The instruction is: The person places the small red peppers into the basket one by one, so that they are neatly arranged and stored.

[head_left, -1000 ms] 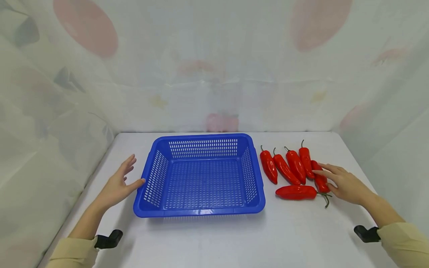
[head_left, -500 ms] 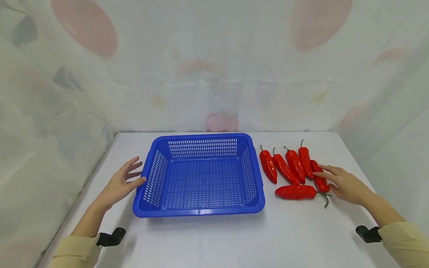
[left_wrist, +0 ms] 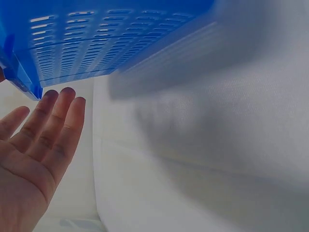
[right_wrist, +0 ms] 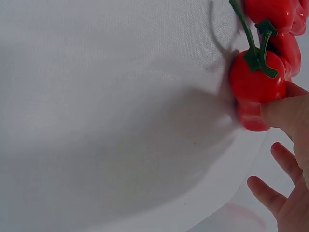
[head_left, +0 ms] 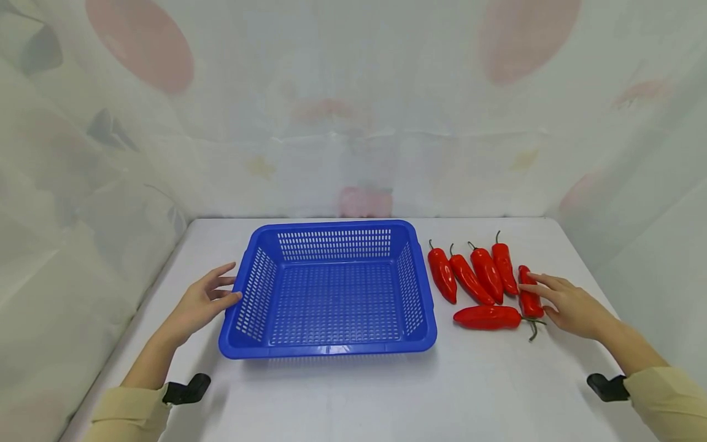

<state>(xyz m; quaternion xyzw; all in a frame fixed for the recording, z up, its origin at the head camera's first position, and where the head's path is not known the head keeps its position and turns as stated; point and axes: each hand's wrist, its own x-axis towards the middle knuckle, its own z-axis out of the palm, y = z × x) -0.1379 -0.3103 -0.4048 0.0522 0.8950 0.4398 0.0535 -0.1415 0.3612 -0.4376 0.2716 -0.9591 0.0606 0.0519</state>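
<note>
A blue plastic basket with slotted walls sits left of the middle of the table. My left hand is at its left side, thumb at the rim and the other fingers loosely extended. In the left wrist view those fingers lie just beneath the basket's slotted wall. On the right, my right hand pinches the rightmost red pepper between thumb and fingers. The right wrist view shows the thumb against this pepper, while two other fingers stretch away from it.
Four-sided white table carries everything. Several red peppers with green stems lie side by side between basket and right hand. One more red pepper lies crosswise in front of them. Patterned sheeting hangs behind and at both sides.
The rightmost pepper's far end has swung right, away from its neighbour, under my right hand. The left hand's fingers have come nearer the basket's side. The basket has hardly moved.
</note>
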